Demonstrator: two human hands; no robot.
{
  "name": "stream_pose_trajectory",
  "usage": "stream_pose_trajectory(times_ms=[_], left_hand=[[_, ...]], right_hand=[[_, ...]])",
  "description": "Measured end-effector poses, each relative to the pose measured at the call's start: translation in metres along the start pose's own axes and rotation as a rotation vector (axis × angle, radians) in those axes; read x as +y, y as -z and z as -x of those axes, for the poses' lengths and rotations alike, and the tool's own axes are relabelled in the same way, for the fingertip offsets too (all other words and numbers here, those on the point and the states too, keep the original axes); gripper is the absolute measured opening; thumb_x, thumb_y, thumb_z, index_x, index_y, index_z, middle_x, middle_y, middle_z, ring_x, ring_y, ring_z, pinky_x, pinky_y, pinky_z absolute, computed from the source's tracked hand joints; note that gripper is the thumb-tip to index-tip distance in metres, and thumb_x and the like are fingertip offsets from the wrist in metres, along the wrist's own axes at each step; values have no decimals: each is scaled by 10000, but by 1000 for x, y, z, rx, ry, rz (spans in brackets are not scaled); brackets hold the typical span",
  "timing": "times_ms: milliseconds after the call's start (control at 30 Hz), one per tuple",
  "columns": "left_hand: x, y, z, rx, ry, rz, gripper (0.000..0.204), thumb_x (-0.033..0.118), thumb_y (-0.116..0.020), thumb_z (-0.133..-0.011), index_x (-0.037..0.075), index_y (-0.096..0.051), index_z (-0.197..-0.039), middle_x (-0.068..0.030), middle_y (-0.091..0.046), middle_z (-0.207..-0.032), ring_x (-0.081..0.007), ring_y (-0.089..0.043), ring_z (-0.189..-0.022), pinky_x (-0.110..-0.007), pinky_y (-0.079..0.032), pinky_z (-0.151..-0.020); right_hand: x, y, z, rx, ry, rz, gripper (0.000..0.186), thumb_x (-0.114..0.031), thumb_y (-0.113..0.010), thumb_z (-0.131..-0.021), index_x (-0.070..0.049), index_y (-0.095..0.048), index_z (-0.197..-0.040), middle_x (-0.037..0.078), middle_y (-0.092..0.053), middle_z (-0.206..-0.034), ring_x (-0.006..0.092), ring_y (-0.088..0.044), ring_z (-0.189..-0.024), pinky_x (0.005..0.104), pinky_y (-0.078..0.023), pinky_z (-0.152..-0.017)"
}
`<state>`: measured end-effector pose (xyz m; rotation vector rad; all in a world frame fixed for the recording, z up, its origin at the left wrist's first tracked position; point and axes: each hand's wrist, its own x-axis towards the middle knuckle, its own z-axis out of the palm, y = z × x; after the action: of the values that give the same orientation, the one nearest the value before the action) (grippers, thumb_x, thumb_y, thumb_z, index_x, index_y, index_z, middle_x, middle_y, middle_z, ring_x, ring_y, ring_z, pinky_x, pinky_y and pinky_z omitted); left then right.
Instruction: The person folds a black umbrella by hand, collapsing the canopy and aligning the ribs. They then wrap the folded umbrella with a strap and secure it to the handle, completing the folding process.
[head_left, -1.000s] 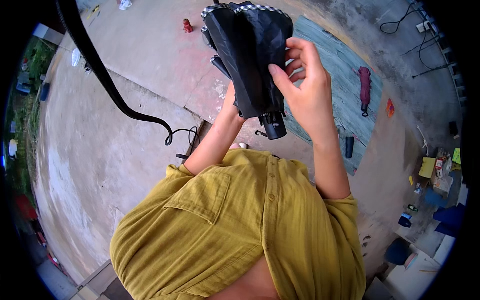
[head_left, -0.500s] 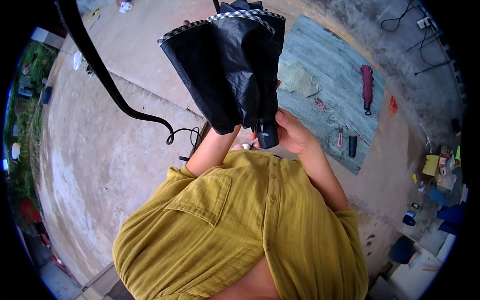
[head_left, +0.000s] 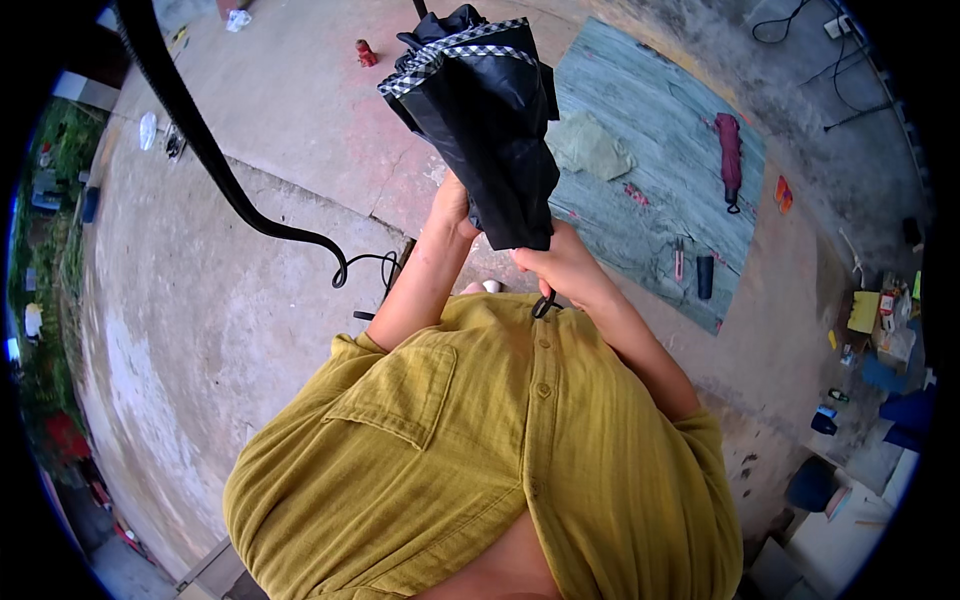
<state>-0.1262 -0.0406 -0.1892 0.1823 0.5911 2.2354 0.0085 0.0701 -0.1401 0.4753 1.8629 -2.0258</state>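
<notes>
A black folding umbrella [head_left: 490, 140] with black-and-white checked trim is held up in front of me, its canopy drawn in but loose. My right hand [head_left: 565, 262] is closed round its handle end, which the fingers mostly hide. A black wrist loop [head_left: 543, 305] hangs below that hand. My left hand [head_left: 458, 205] presses against the left side of the fabric, its fingers hidden behind the folds. On the blue-green mat [head_left: 650, 90] to the right lie a folded maroon umbrella [head_left: 730, 155], a crumpled pale green cloth [head_left: 593, 147], a dark sleeve-like piece [head_left: 705, 277] and a slim pink tool [head_left: 679, 262].
A thick black cord [head_left: 210, 160] hangs at the left and ends in a thin coiled wire. On the concrete floor [head_left: 240, 300] a small red object [head_left: 367, 53] stands farther off. Cables [head_left: 845, 90] run along the far right, with assorted clutter [head_left: 880, 315] nearer me.
The canopy has turned and narrowed, and its spread left edge is gathered inward. My right hand now covers the handle and the wrist loop shows. My left forearm has shifted up.
</notes>
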Motion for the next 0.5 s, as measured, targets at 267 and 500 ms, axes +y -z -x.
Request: stream_pose_trajectory(times_ms=[267, 500], left_hand=[[6, 10, 3, 172, -18, 42, 463, 373, -556, -946, 24, -503, -1245, -131, -633, -1124, -232, -649, -960, -392, -556, -834], [8, -22, -8, 79, -50, 242, 290, 292, -528, -961, 35, -584, -1082, -92, -652, -934, -198, -655, -781, -333, -573, -673]], right_hand=[[14, -19, -4, 345, 220, 412, 460, -205, -659, -762, 16, -451, -1108, 242, -641, -834, 412, -644, -845, 443, -496, -725], [-8, -27, 16, 339, 223, 468, 535, -190, -657, -796, 5, -379, -1209, 251, -625, -858, 400, -639, -792, 439, -498, -641]])
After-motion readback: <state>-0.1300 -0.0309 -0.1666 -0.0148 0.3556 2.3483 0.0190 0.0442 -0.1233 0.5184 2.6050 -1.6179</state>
